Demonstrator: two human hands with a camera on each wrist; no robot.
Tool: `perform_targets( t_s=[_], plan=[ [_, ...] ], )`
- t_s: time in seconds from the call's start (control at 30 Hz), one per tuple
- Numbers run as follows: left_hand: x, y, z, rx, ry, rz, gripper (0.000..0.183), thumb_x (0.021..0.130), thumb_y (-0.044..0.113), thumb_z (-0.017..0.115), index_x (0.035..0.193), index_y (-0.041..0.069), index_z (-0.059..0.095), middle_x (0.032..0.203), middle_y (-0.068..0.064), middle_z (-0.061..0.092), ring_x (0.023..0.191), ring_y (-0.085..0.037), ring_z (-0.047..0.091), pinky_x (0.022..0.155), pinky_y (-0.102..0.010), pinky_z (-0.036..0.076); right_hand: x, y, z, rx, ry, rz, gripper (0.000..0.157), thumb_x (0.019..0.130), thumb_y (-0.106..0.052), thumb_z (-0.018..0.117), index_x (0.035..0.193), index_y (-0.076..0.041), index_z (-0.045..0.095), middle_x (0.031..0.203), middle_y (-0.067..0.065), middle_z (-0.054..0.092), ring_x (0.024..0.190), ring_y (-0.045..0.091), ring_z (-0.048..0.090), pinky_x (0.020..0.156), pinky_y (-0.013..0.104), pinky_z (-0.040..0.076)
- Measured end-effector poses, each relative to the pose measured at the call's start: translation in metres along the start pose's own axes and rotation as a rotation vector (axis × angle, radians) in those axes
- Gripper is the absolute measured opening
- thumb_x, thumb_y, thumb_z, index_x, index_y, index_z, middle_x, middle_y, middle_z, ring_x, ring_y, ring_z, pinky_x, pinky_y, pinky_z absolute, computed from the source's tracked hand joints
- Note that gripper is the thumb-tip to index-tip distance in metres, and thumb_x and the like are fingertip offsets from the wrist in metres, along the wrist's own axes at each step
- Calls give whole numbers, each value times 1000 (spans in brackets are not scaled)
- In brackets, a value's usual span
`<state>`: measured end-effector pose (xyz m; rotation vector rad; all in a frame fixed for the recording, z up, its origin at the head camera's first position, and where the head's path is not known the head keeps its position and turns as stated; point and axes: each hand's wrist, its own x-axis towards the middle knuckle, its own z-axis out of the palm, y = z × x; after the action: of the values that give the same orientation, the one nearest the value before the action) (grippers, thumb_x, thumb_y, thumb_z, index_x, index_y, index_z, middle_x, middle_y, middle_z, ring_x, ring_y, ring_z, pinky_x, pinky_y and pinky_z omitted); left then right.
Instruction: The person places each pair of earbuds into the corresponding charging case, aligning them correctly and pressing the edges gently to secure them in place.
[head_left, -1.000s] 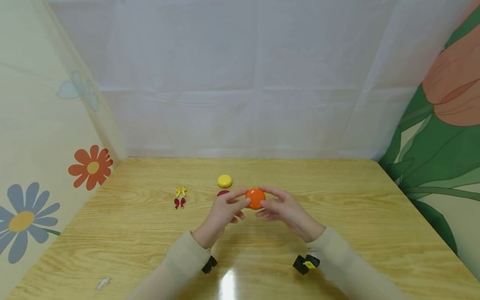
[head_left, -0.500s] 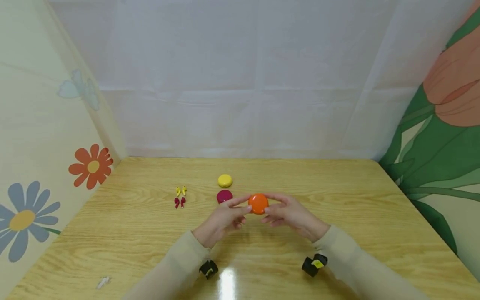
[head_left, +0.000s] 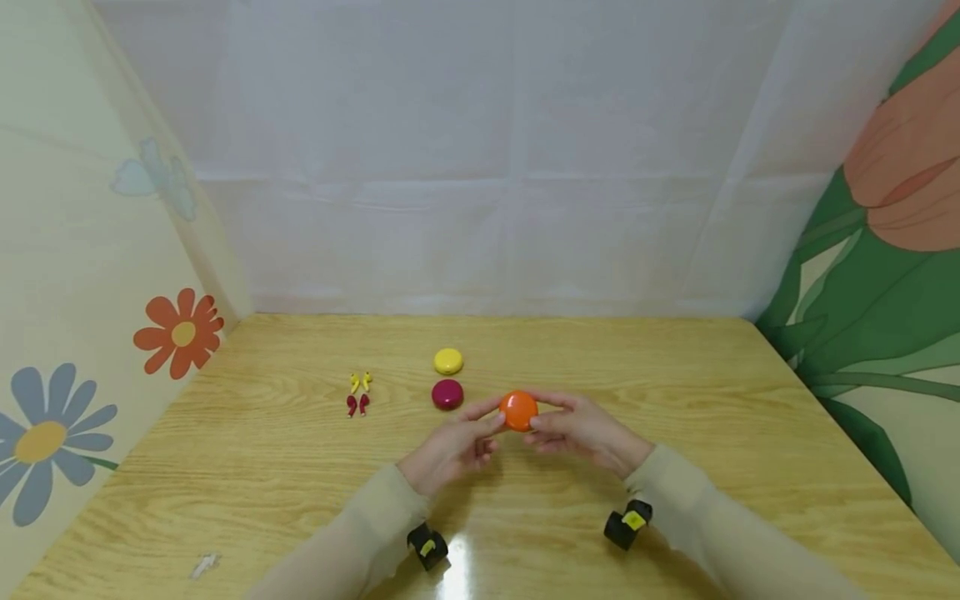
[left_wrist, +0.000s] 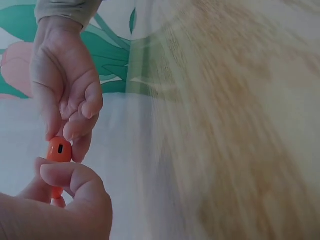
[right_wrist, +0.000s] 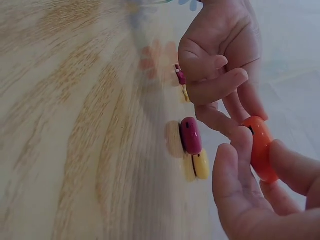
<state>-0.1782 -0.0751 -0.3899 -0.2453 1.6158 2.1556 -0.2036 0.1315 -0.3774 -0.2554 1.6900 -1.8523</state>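
Observation:
Between both hands, raised above the table, is a round glossy orange earbud case, its lid closed. My left hand pinches its left edge with thumb and index finger. The right hand pinches the opposite edge the same way. A dark port slot shows on the orange case in the left wrist view. Just beyond the left hand lie a dark red case and a yellow case, one behind the other. Both also appear in the right wrist view, the red case nearer than the yellow.
Left of the cases lie a pair of yellow earbuds and a pair of dark red earbuds. A small whitish mark shows at the table's front left. A white cloth wall stands along the table's back edge.
Both hands have brought the orange case slightly nearer and a little right. The dark red case, partly covered by the left hand before, now shows whole.

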Motion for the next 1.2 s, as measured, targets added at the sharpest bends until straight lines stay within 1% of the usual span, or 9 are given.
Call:
perform_targets(
  t_s=[0.17, 0.33, 0.5, 0.67, 0.8, 0.97, 1.13, 1.2],
  plan=[
    [4, -3, 1, -40, -12, -36, 43, 100, 14, 56, 142, 7, 49, 92, 2, 70, 60, -3, 54, 55, -16, 41, 1, 3, -4, 24, -11, 20, 60, 98, -1, 54, 149, 7, 24, 92, 9, 72, 84, 15, 70, 78, 30, 55],
    [7, -5, 0, -44, -22, -63, 44, 100, 12, 54, 143, 6, 47, 85, 5, 67, 61, -4, 54, 56, -16, 42, 4, 6, -6, 8, 8, 55, 60, 98, -1, 54, 149, 8, 23, 99, 12, 71, 87, 16, 69, 81, 32, 55],
    [9, -7, 0, -44, -27, -74, 44, 100, 11, 53, 144, 5, 46, 83, 5, 66, 61, -4, 54, 56, -16, 43, 7, 7, -6, 0, 37, 73, 59, 98, 0, 54, 148, 9, 25, 101, 14, 70, 86, 16, 70, 81, 33, 55],
    [10, -7, 5, -48, 1, -77, 44, 100, 11, 54, 143, 4, 45, 81, 6, 67, 58, -3, 54, 56, -16, 43, 8, 9, -9, -1, 41, 80, 59, 98, 0, 53, 148, 8, 24, 96, 12, 71, 83, 16, 70, 80, 33, 55],
    [13, -7, 8, -50, 29, -85, 43, 100, 11, 54, 142, 4, 47, 79, 6, 66, 56, -3, 53, 53, -14, 41, 10, 11, -11, 8, 43, 87, 60, 97, 0, 55, 148, 9, 25, 93, 10, 71, 80, 15, 69, 78, 32, 55],
    [19, -6, 7, -18, 50, -107, 43, 99, 11, 57, 141, 6, 50, 83, 3, 64, 52, -3, 53, 48, -10, 36, 13, 11, -14, 6, 46, 102, 60, 98, -1, 54, 148, 9, 23, 91, 9, 71, 78, 14, 69, 75, 30, 56],
    [22, -3, 5, 22, 77, -131, 42, 97, 10, 59, 138, 7, 53, 95, 0, 69, 55, -5, 56, 48, -11, 35, 15, 11, -18, -9, 40, 124, 60, 98, -1, 53, 149, 8, 23, 88, 7, 71, 77, 13, 68, 73, 28, 55],
    [23, -2, 5, 26, 78, -140, 41, 97, 9, 59, 137, 6, 54, 94, -1, 70, 55, -6, 58, 48, -10, 35, 15, 10, -18, -15, 36, 130, 59, 98, -1, 53, 149, 8, 24, 88, 7, 70, 77, 13, 68, 74, 29, 55]
  ],
)
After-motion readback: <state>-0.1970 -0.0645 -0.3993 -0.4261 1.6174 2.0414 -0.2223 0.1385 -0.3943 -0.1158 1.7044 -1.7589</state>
